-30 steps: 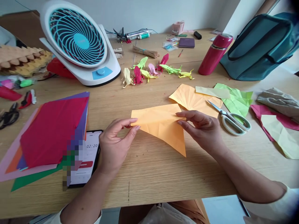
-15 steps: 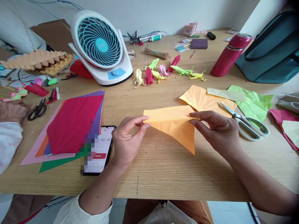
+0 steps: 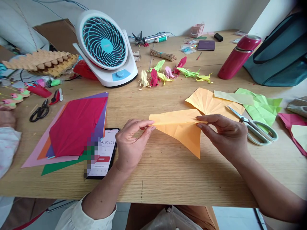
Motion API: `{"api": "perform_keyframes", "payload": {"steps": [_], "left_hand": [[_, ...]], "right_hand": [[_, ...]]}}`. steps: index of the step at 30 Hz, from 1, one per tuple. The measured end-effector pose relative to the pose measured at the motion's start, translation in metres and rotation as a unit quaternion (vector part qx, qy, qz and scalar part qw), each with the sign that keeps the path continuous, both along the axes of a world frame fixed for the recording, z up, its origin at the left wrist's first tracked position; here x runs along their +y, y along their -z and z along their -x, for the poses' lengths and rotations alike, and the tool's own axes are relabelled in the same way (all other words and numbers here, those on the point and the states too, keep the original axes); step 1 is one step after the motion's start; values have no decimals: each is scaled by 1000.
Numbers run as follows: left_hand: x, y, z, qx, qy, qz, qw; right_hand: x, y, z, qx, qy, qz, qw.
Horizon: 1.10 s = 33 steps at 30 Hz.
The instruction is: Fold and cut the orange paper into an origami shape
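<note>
A folded sheet of light orange paper (image 3: 177, 123) is stretched between my two hands above the table. My left hand (image 3: 134, 140) pinches its left end between thumb and fingers. At the right end my right hand (image 3: 224, 135) grips the paper the same way, along a crease. A pointed flap hangs down near the right side. Behind it lies another creased orange sheet (image 3: 203, 100). Scissors with pale handles (image 3: 259, 131) rest beside my right hand, their blades over that sheet. To the left of my left hand a phone (image 3: 103, 159) shows a running timer.
Stacked coloured paper (image 3: 76, 124) lies at left, near black scissors (image 3: 40, 111). A fan (image 3: 105, 48), several folded paper figures (image 3: 168, 75) and a red flask (image 3: 238, 57) stand farther back. Crumpled green paper (image 3: 263, 103) is at right. Another person's sleeve (image 3: 8, 150) shows at the left edge.
The view has shifted slightly, and the timer moved from 02:20 to 02:21. Both hands keep their pinch on the orange paper. The other person's arm at the left edge has moved a little.
</note>
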State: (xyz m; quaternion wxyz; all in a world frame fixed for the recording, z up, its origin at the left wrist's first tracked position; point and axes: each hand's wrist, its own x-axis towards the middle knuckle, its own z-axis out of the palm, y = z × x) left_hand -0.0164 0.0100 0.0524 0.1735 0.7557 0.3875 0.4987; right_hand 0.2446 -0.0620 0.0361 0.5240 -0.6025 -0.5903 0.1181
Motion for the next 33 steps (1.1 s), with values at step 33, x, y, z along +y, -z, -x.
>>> {"api": "perform_keyframes", "payload": {"steps": [33], "left_hand": [[1, -5, 10, 30, -6, -70, 997]], "right_hand": [[5, -10, 2, 156, -63, 17, 986]]}}
